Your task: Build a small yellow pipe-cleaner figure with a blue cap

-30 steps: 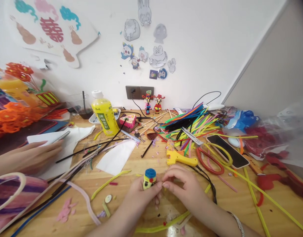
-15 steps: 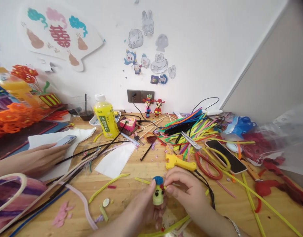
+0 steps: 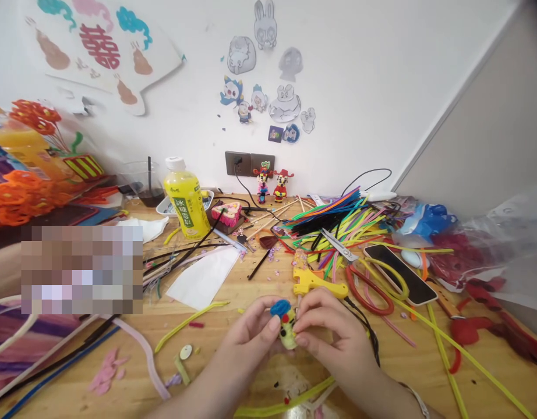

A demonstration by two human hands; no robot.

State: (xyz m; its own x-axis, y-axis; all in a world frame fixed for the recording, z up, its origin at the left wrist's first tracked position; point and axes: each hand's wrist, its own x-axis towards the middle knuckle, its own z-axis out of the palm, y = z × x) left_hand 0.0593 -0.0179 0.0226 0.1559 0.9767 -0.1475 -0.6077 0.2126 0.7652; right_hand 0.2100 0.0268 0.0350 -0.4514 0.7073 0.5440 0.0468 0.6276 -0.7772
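Observation:
Both my hands meet low in the middle of the wooden table. My left hand [image 3: 251, 331] and my right hand [image 3: 332, 329] pinch a small yellow pipe-cleaner figure [image 3: 288, 329] between their fingers. Its round blue top [image 3: 281, 308] tips to the left, and a red dot shows near it. My fingers hide part of its body. Just beyond my right hand lies a yellow plastic tool [image 3: 318, 285], apart from my fingers. A yellow pipe cleaner [image 3: 190, 320] lies to the left of my left hand.
Coloured pipe cleaners [image 3: 329, 224], scissors [image 3: 338, 247] and a phone [image 3: 399, 273] crowd the table's right side. A yellow drink bottle [image 3: 185, 201] stands at the back. A white paper sheet [image 3: 205, 276] lies left. A pixelated patch [image 3: 81, 269] hides part of the left side.
The figure has tilted, its blue top now leaning left, and my hands have closed in around it. A pixelated patch now covers the other hand and phone at the left.

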